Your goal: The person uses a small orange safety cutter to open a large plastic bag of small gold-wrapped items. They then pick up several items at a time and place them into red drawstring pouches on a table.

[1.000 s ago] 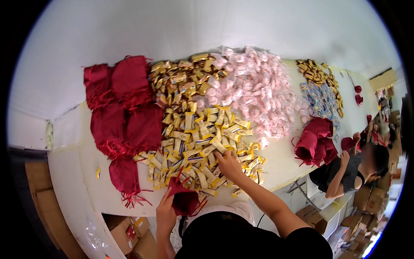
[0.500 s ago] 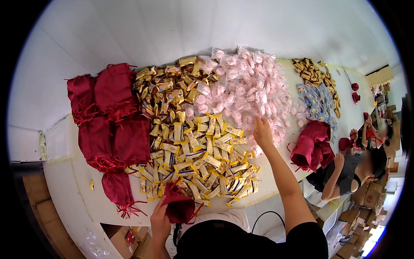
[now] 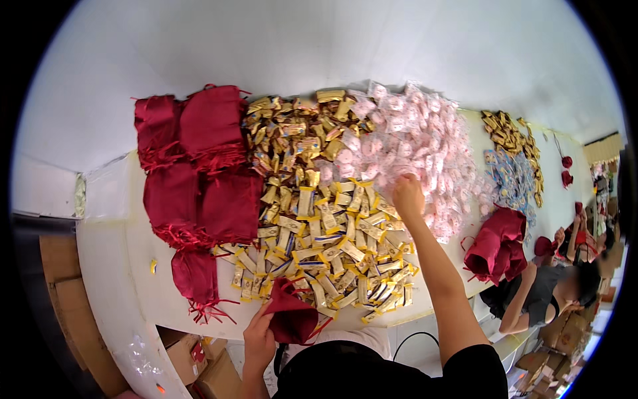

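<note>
Currently my left hand (image 3: pixel 258 337) is clamped on a dark-red drawstring pouch (image 3: pixel 294 319), lower centre; my right hand (image 3: pixel 408 197) is at pink wrapped packets (image 3: pixel 425 139), upper centre-right, can't tell if gripping.

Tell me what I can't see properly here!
- Inside the red bag in the left hand: head view, hidden by its cloth.
- What the right hand grips, if anything: head view, hidden by the hand.
- Brown carton beside the left forearm: head view, cut off by the lower edge.
- Background clutter at far right: head view, too small.
</note>
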Demonstrator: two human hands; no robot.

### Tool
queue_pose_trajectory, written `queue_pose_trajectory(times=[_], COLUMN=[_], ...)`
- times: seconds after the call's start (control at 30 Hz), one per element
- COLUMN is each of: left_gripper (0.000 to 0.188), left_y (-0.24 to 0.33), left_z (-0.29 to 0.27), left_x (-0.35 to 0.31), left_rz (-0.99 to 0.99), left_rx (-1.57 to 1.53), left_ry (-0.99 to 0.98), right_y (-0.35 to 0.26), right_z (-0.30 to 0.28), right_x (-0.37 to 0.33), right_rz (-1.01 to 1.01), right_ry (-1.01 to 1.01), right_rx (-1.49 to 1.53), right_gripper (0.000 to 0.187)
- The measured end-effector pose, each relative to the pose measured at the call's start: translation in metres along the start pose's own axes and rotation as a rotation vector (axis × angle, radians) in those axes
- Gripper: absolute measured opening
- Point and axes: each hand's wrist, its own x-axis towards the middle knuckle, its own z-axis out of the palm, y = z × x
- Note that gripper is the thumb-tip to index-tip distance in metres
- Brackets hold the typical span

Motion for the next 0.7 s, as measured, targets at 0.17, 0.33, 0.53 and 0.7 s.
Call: queue_pose_trajectory(times=[0.17, 0.33, 0.53, 0.7], left_gripper=[0.03, 0.038, 0.047, 0.049], left_y=[-0.004, -0.005, 0.017, 0.01], left_z=[-0.014, -0.013, -0.033, -0.046], left_x=[-0.007, -0.005, -0.02, -0.04], left_rz=[-0.048, -0.077, -0.245, -0.102], left_rx=[-0.073, -0.094, -0.104, -0.039], left_ry=[0.049, 0.009, -0.086, 0.068], right_y=[-0.043, -0.115, -0.186, -0.202], right_z=[-0.045, -0.029, 0.051, 0.014], right_x=[-0.014, 0.028, 0.095, 0.059], right_rz=[-0.227, -0.526, -0.474, -0.428], right_ry=[-0.108, -0.34, -0.65, -0.447], right_rx=[0.392, 0.674, 0.18, 0.214], right_gripper=[0.011, 0.015, 0.021, 0.021])
